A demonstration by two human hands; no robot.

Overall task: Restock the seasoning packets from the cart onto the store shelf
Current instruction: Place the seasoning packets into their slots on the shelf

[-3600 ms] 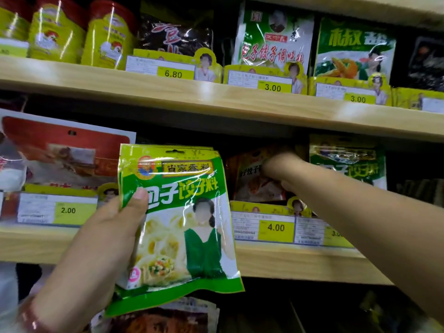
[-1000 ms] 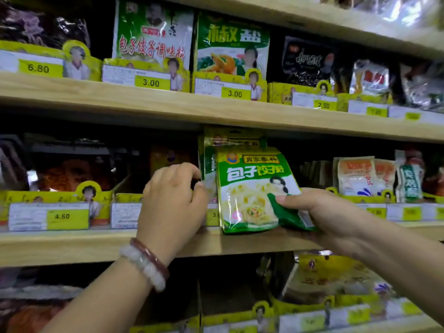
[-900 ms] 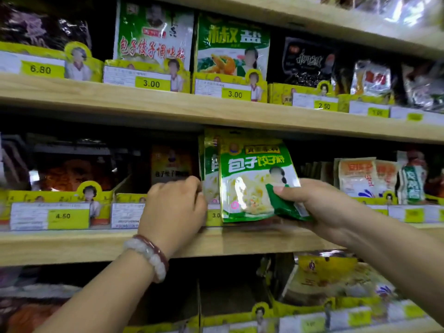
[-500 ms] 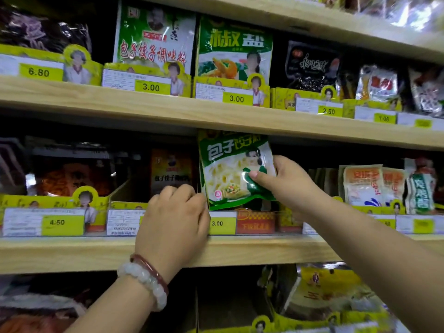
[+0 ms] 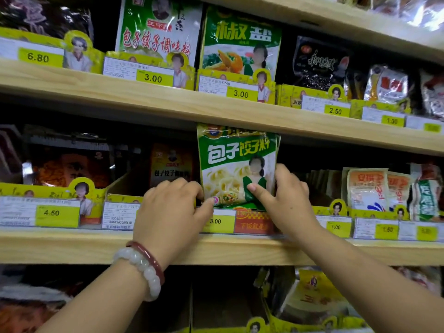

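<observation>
2 hands on 1 green packet (image 5: 236, 164); packet stands upright on the mid shelf (image 5: 72, 246), its top edge tucked under the upper shelf (image 5: 120, 97), its foot behind the 3.00 tag (image 5: 217, 221). Right hand (image 5: 288, 203) pinches the packet's lower right corner, thumb on the front face, fingers curled round the right edge; left hand (image 5: 170, 207) w/ fingers curled, thumb tip touching the packet's lower left corner; can't tell whether the other fingers hold anything. Packet: glossy plastic film, flat rectangle, green w/ white characters and dumpling photo. 2 bracelets on left wrist: 1 of round white beads (image 5: 144, 270), 1 smooth dark-red band (image 5: 150, 255). 3 shelf boards of pale wood in view, plain straight edges; 3rd at top right (image 5: 336, 22). Upper shelf: 2 green packets, approx 3 dark or silvery crinkled bags to the right; tags read 6.80, 3.00, 3.00, 2.50, 1.00. Mid shelf: yellow card trays, orange-labelled packets at right (image 5: 367, 188); tags 4.50, 3.00, 1.00, 1.50.
</observation>
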